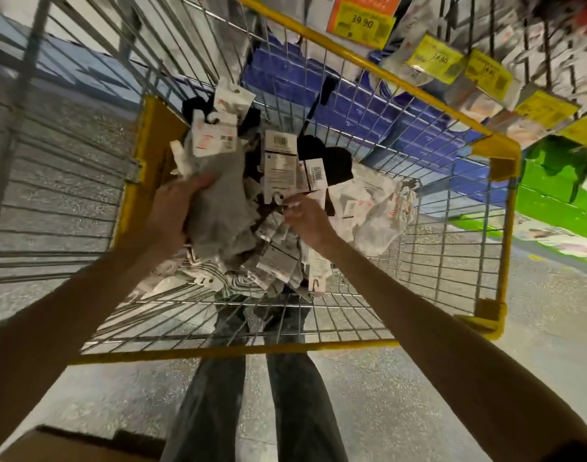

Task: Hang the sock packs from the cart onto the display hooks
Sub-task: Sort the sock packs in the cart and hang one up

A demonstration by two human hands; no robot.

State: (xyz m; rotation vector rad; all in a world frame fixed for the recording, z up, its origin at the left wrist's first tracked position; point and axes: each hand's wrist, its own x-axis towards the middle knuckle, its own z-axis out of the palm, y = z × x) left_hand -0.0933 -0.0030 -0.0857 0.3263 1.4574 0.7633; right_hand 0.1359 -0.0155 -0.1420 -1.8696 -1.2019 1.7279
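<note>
From the head view, you are leaning over the wire cart (238, 350), where the sock packs (278, 261) lie in a tangled heap against its far left corner. Your left hand (180, 210) has its fingers (202, 181) curled around a grey sock pack (218, 198) near the top of the heap and is gripping it. Your right hand (307, 220) reaches in beside it, its fingers (293, 206) at the hook end of a barcoded card (280, 161). Whether they have pinched it or are only touching it cannot be told. The display hooks (531, 51) hang up to your right behind yellow price tags (432, 58), blurred and well apart from the heap. The main risk is that the plastic hangers catch on each other, so lifting the grey pack could drag neighbouring packs up and spill them over the rim onto the floor (385, 411). A hanger might also snag in the cart's wire mesh and tear its card if you pull hard.
</note>
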